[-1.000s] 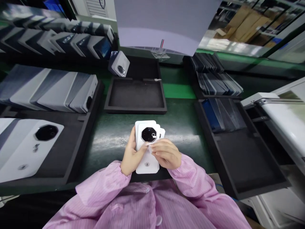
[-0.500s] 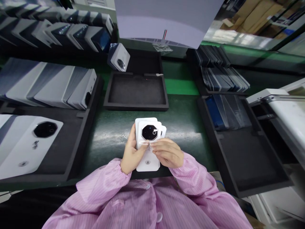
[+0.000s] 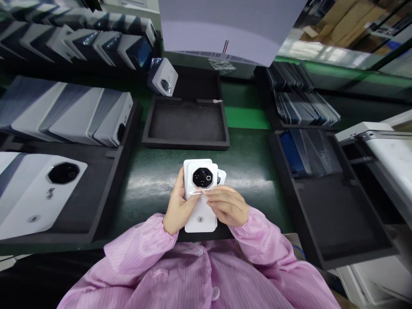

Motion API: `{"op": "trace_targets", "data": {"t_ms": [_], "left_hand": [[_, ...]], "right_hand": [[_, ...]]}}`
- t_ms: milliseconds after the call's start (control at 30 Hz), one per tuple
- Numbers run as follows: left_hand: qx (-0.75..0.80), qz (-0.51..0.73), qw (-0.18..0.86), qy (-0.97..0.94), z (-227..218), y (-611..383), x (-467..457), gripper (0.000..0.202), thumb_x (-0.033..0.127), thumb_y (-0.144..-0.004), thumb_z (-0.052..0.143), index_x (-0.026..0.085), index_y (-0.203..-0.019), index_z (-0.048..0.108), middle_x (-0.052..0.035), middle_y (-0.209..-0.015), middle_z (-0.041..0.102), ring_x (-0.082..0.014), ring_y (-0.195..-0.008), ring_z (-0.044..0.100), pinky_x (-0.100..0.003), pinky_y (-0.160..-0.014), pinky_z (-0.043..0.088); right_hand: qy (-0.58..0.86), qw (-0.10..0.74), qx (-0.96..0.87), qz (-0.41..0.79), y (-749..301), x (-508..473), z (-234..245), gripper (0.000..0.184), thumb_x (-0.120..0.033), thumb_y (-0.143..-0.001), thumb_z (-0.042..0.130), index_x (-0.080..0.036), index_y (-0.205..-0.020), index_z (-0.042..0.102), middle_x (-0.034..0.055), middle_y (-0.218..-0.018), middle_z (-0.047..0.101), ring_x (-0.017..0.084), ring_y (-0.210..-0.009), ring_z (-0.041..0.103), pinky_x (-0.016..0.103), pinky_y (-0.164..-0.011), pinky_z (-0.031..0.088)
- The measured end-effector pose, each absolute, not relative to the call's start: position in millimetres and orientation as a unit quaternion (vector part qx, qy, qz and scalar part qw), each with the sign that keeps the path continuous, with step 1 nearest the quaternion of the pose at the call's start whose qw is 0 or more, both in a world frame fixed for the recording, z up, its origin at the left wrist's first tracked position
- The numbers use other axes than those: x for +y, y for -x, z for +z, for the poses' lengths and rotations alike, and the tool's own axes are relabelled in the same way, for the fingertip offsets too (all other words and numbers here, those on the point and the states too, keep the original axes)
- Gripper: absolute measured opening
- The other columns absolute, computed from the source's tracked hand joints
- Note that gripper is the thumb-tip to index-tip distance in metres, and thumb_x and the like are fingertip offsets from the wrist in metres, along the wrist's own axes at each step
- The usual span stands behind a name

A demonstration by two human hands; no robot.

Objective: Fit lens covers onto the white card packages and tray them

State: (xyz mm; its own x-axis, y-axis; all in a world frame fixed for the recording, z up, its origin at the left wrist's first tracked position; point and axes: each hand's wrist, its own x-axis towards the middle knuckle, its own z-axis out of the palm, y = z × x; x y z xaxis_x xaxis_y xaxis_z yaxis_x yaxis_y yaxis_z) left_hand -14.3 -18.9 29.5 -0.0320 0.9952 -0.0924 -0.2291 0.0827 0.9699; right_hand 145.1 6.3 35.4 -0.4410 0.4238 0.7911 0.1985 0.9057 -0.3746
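Observation:
In front of my body, a small stack of white phone back panels (image 3: pixel 200 214) is held over the bench. The top panel carries a black octagonal camera patch (image 3: pixel 202 177) and a small round mark lower down. My left hand (image 3: pixel 180 206) grips the stack from the left, thumb across the top panel's face. From the right, my right hand (image 3: pixel 227 205) has its fingers pressed together at the panel's middle, near the left thumb tip; what they pinch is hidden. A shiny curved streak shows beside both fingertips. Another white panel (image 3: pixel 221 177) sticks out behind at the right.
Black trays (image 3: pixel 186 143) stand ahead on the green bench (image 3: pixel 144 180). Left trays hold rows of similar panels (image 3: pixel 74 113) and a large white one (image 3: pixel 41 193). Clear and blue sheets (image 3: pixel 310 152) lie in the right tray (image 3: pixel 341 214). A purple-grey panel (image 3: pixel 225 25) hangs above.
The view has shifted slightly. A small white glare on the camera patch is gone, and more of the rear panel's dark ring shows. Both hands keep nearly the same grip.

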Motion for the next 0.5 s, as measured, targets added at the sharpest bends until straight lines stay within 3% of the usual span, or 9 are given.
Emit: {"op": "trace_targets", "data": {"t_ms": [133, 233, 333, 400, 500], "left_hand": [[0.470, 0.544, 0.570, -0.398, 29.2, 13.5, -19.0, 0.071, 0.027, -0.082, 0.065, 0.023, -0.143, 0.029, -0.0101, -0.136, 0.052, -0.0246, -0.122, 0.052, -0.038, -0.105, 0.040], [0.464, 0.536, 0.601, -0.369, 29.8, 12.0, -20.1, 0.071, 0.028, -0.082, 0.064, 0.027, -0.143, 0.028, -0.0091, -0.138, 0.051, -0.0248, -0.121, 0.054, -0.036, -0.098, 0.047], [0.436, 0.511, 0.662, -0.333, 29.8, 10.3, -20.8, 0.076, 0.029, -0.080, 0.067, 0.029, -0.143, 0.025, -0.0101, -0.135, 0.053, -0.0253, -0.111, 0.060, -0.034, -0.084, 0.055], [0.418, 0.494, 0.693, -0.317, 29.8, 9.6, -20.8, 0.080, 0.028, -0.078, 0.069, 0.028, -0.144, 0.024, -0.0109, -0.133, 0.055, -0.0248, -0.104, 0.064, -0.033, -0.079, 0.056], [0.398, 0.476, 0.725, -0.300, 31.2, 9.7, -20.3, 0.079, 0.028, -0.077, 0.071, 0.026, -0.143, 0.026, -0.0111, -0.129, 0.058, -0.0246, -0.101, 0.065, -0.033, -0.077, 0.056]], "right_hand": [[0.193, 0.497, -0.839, 0.106, -145.8, 4.8, 31.2, 0.023, -0.001, -0.080, 0.061, -0.017, -0.096, 0.058, 0.0062, -0.080, 0.074, 0.019, -0.088, 0.072, 0.035, -0.084, 0.059], [0.278, 0.495, -0.818, 0.088, -146.7, 4.3, 28.0, 0.030, -0.004, -0.080, 0.062, -0.020, -0.104, 0.057, 0.0066, -0.092, 0.074, 0.022, -0.100, 0.069, 0.046, -0.098, 0.049], [0.409, 0.459, -0.780, 0.115, -148.4, 5.9, 27.5, 0.051, -0.019, -0.080, 0.068, -0.019, -0.126, 0.048, 0.0174, -0.126, 0.059, 0.032, -0.129, 0.047, 0.060, -0.106, 0.035], [0.468, 0.423, -0.757, 0.171, -149.7, 7.6, 28.5, 0.064, -0.029, -0.079, 0.068, -0.018, -0.135, 0.040, 0.0197, -0.140, 0.045, 0.034, -0.136, 0.036, 0.060, -0.106, 0.035], [0.508, 0.410, -0.714, 0.252, -151.8, 10.8, 29.3, 0.048, -0.031, -0.078, 0.069, -0.022, -0.123, 0.053, 0.0146, -0.136, 0.049, 0.030, -0.128, 0.047, 0.052, -0.105, 0.040]]}}
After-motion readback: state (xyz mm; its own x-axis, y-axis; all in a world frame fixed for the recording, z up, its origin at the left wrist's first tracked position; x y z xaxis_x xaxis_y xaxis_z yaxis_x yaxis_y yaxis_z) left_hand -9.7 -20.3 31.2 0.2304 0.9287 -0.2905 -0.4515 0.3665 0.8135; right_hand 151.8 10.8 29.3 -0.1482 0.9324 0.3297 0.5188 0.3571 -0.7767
